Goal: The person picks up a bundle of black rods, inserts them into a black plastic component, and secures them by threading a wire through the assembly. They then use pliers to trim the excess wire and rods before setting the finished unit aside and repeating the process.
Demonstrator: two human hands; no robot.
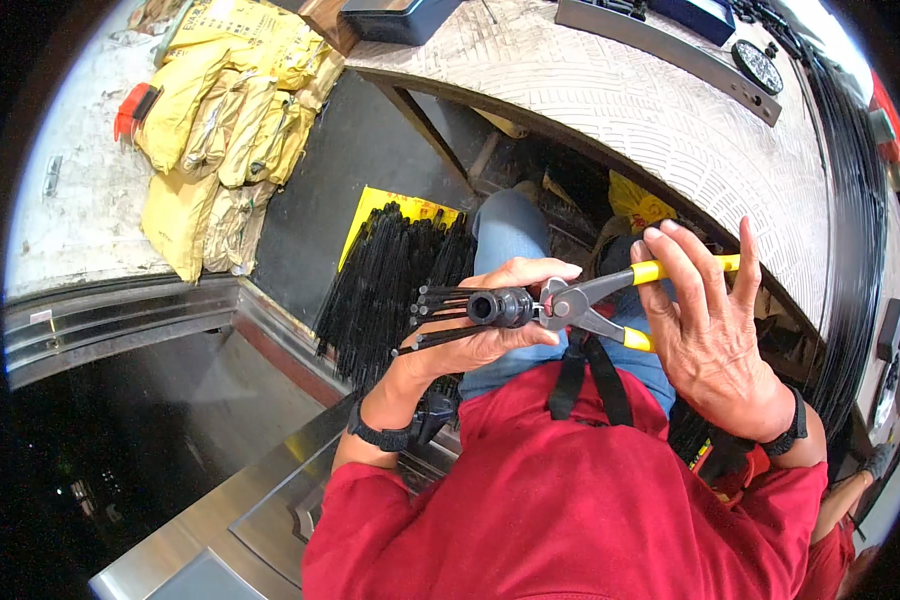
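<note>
Crimson fabric shirt [590, 490] is nearest my camera; the work sits just beyond it, over blue denim-covered legs [510, 232]. Left hand [475, 350] is clamped around a bunch of thin black rods [448, 338] plus a black ribbed hollow cylinder [515, 308], probably to keep them bundled and braced. Steel-headed pliers with yellow grips [566, 305] have their head at the cylinder's right end, between the left hand's digits; I'd say that steadies the head. Can't tell what's in the bite. Right hand [710, 345] is spread: fingers laid across the far handle, near handle ending beside it, not wrapped shut. Handles stand apart, so I reckon squeeze travel is left. Black rod pile [395, 275] lies left of the legs by a yellow flat sheet [373, 203], presumably for easy left-side reach. Pale patterned worktop [610, 90] is far side, off to the right.
</note>
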